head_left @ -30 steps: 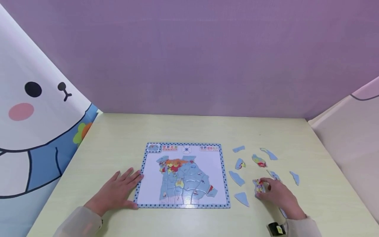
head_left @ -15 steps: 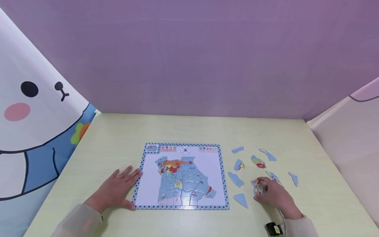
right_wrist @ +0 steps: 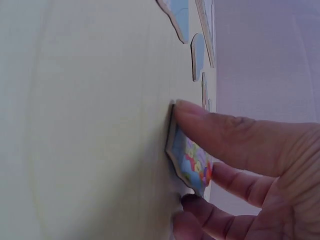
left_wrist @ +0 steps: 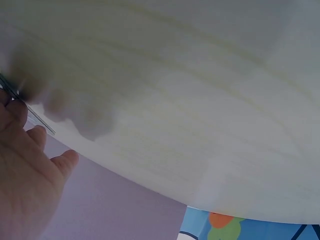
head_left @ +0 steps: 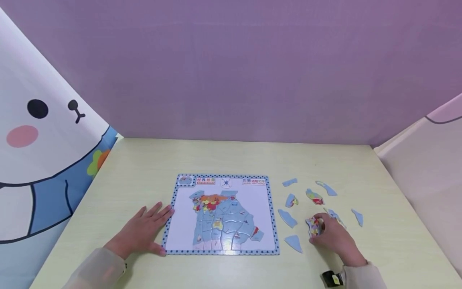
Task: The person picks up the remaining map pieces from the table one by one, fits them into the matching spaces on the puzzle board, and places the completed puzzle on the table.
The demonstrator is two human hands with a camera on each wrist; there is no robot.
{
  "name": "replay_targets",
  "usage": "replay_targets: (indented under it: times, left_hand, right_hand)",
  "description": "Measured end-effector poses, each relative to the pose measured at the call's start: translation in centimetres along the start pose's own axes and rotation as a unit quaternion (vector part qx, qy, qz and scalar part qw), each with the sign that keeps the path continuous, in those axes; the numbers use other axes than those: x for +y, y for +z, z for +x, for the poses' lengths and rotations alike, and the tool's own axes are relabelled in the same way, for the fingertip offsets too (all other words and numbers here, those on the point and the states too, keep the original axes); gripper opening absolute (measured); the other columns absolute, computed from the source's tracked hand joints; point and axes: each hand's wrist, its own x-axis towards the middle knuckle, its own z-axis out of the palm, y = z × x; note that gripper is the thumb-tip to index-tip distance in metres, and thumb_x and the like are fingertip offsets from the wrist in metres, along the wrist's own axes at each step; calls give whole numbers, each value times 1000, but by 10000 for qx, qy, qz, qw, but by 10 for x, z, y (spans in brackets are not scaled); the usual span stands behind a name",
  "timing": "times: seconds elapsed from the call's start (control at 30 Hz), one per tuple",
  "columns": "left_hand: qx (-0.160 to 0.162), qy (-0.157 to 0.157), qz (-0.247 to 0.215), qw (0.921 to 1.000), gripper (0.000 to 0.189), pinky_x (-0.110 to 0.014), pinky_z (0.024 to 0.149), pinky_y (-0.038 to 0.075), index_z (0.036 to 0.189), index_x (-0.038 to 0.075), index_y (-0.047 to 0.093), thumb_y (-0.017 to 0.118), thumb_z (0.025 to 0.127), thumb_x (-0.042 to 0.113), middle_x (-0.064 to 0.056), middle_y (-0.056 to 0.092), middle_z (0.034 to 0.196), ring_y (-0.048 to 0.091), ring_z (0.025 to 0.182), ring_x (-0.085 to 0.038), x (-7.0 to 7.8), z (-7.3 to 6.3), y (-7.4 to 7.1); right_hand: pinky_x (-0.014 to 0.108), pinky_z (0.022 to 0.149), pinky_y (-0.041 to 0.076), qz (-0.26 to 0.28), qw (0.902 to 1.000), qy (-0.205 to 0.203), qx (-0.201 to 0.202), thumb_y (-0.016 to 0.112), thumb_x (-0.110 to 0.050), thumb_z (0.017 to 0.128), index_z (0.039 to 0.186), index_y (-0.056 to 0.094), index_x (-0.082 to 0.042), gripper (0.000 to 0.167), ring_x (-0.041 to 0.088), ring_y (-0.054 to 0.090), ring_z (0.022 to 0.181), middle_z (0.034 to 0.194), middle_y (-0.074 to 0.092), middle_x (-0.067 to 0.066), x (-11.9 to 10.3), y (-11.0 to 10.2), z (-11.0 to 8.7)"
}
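Observation:
My right hand point(head_left: 335, 237) pinches a multicoloured puzzle piece point(head_left: 313, 227) between thumb and fingers, right of the board. The right wrist view shows this puzzle piece point(right_wrist: 192, 157) tilted, its lower edge close to the table. My left hand point(head_left: 144, 229) lies with fingers spread, its fingertips and thumb at the left edge of the puzzle board point(head_left: 180, 224). Joined map pieces point(head_left: 234, 216), mostly blue with an orange and red patch, cover the middle of that board. In the left wrist view the left hand point(left_wrist: 30, 165) shows only partly.
Several loose pieces lie right of the board, among them a blue triangular piece point(head_left: 294, 243), a green and red piece point(head_left: 315, 196) and a small blue piece point(head_left: 357, 217). A purple cloth point(head_left: 245, 80) rises behind the table point(head_left: 252, 158). A black wrist device point(head_left: 331, 278) sits by the right sleeve.
The head view has shifted slightly. My right hand keeps its pinch on the puzzle piece, which has turned a little. The left hand stays at the board's edge.

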Motion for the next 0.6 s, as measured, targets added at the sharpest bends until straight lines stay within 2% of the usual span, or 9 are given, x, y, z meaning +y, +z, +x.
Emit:
replay_targets:
  times: [0.13, 0.3, 0.6]
  left_hand:
    - [-34, -11, -37, 10000, 117, -67, 106, 17, 146, 5, 37, 62, 60, 79, -13, 34, 152, 20, 141, -42, 1, -1, -1]
    - [-97, -55, -97, 9999, 116, -67, 107, 16, 147, 5, 36, 65, 60, 77, -13, 33, 153, 20, 141, -42, 2, 0, 0]
    - [-105, -167, -212, 9996, 115, -68, 106, 15, 147, 5, 36, 71, 61, 72, -13, 33, 153, 18, 141, -43, 2, 1, -1]
  right_hand:
    - [45, 70, 48, 71, 9999, -83, 63, 82, -11, 70, 127, 48, 5, 69, 25, 57, 81, 92, 60, 11, 0, 1, 1]
    - [35, 62, 44, 262, 9995, -152, 136, 76, -7, 76, 124, 51, 7, 56, 19, 54, 73, 84, 59, 6, 0, 1, 1]
    - [30, 56, 39, 599, 9976, -221, 269, 73, -2, 79, 119, 56, 9, 46, 18, 46, 64, 74, 53, 3, 0, 2, 2]
